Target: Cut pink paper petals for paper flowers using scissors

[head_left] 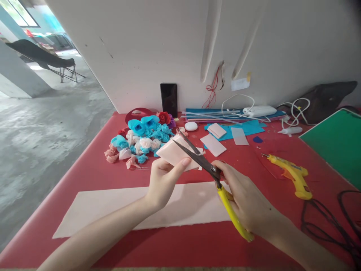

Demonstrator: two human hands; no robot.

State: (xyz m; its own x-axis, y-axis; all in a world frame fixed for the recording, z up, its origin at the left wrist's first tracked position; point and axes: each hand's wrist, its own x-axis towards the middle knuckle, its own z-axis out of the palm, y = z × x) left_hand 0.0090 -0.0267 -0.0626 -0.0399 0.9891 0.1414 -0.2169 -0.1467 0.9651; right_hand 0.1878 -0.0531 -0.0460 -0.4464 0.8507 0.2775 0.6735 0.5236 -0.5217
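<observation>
My left hand pinches a folded stack of pale pink paper, thumb on top. In my right hand are scissors with yellow handles and dark blades. Their blades are parted and lie across the upper right part of the folded paper. Beneath both hands a long pale pink strip lies flat on the red table. Beyond the left hand sits a heap of handmade flowers in blue, white, pink and red. Cut pale pink pieces rest behind the scissors.
A yellow glue gun with a black cord lies at the right, near a green board. A phone leans against the back wall. Blue sheets, a white power strip and a white oval case are at the back.
</observation>
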